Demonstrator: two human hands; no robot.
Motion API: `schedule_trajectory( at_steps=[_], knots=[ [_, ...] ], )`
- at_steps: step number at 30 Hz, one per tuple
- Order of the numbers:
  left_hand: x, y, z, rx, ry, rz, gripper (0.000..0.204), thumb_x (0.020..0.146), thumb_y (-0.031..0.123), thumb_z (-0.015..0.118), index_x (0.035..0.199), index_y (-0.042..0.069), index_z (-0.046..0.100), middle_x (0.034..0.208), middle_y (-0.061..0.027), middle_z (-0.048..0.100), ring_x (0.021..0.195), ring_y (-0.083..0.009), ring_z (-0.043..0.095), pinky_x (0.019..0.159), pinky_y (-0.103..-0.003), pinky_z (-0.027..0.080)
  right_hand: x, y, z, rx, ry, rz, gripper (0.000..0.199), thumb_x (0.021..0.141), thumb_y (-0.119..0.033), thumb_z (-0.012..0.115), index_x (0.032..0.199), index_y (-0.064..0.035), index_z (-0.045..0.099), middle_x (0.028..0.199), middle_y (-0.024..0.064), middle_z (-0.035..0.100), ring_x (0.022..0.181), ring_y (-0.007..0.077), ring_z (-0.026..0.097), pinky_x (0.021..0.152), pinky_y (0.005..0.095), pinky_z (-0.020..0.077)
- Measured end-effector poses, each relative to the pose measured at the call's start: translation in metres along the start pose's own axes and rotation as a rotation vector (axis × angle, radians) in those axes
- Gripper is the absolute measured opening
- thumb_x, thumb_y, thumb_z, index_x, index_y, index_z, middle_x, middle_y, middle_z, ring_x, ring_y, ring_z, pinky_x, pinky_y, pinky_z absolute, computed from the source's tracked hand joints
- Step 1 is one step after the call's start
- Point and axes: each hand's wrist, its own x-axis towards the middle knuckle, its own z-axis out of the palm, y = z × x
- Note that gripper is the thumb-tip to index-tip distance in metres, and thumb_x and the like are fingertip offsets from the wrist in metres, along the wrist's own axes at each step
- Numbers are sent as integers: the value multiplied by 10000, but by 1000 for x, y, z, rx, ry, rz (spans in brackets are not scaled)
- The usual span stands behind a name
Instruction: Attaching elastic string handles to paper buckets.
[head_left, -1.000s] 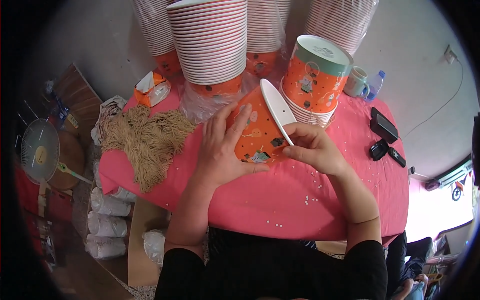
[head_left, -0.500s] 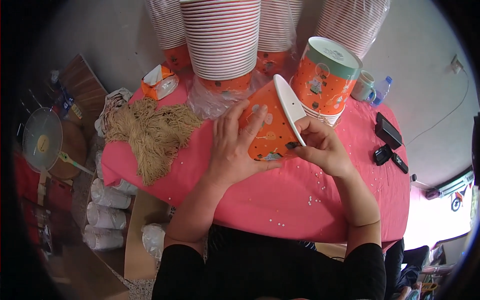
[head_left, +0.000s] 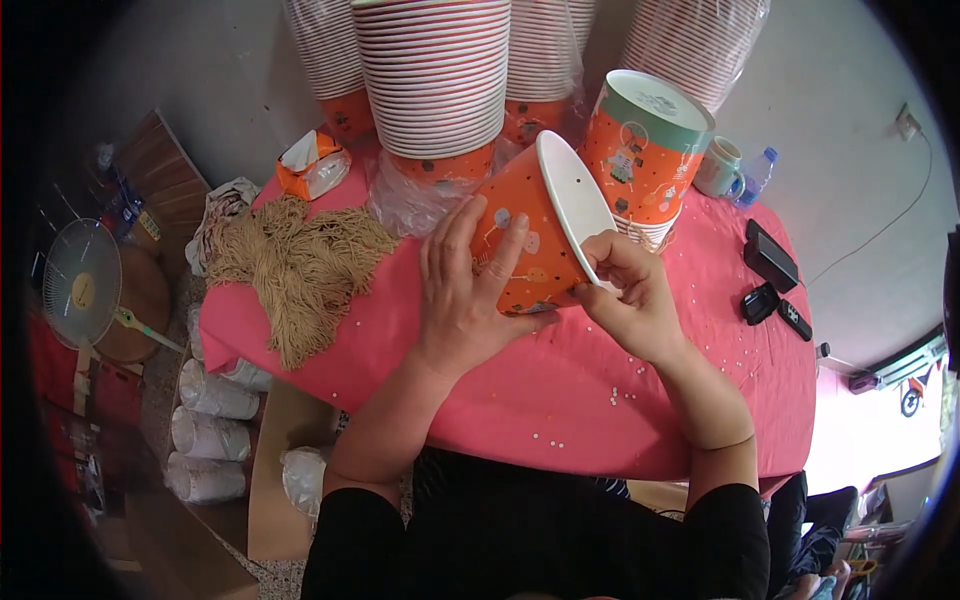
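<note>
Nearest the person, a pink cloth covers the desk (head_left: 560, 400), and small white flecks are scattered over it toward the right. Just beyond that bare stretch, both hands meet around an orange paper bucket (head_left: 535, 245) with printed cartoon figures, tipped on its side above the middle of the desk so that its white mouth faces up and to the right. The left hand (head_left: 470, 295) lies spread flat against the bucket's orange wall, fingers splayed and thumb tucked beneath, cradling it. The right hand (head_left: 630, 300) is curled at the lower part of the rim, fingertips pinching the white edge.

To the left, a loose heap of tan string (head_left: 300, 260) lies on the cloth, with a crumpled orange packet (head_left: 312, 165) beyond it. On the right side lie a black phone (head_left: 770, 255) and two smaller black gadgets (head_left: 775, 310) close to it. Farther off, a capped orange bucket with a green lid (head_left: 645, 140) sits on a short pile of others, and a pale mug (head_left: 720, 168) and a clear water bottle (head_left: 757, 175) stand just to its right. At the far edge rise tall stacks of nested buckets (head_left: 435, 70), some wrapped in clear plastic.
</note>
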Motion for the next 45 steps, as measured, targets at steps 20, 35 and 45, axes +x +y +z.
schedule_trajectory(
  at_steps=[20,35,45],
  knots=[
    [-10,-23,11,-327,-24,-58,1348,474,584,904,1500,54,209,1482,-223,264,1370,-384,311,1106,-504,329,-2,-23,-13,-532,-176,-399,294,771,-34,719,1039,9,606,864,163,650,781,347,654,666,401,515],
    [-22,-67,-27,-365,-185,-483,136,870,86,646,984,13,664,977,-93,651,889,-206,634,766,-312,507,-33,-43,-8,-948,-333,-385,173,813,-99,645,938,-38,541,696,114,593,637,307,628,550,420,487],
    [-28,-170,-75,358,-371,-239,88,821,68,617,862,49,693,899,-134,642,930,-325,613,833,-420,492,-34,-31,0,-979,-367,-339,164,843,-105,618,971,-41,537,701,106,611,629,290,643,533,407,492]
  ],
)
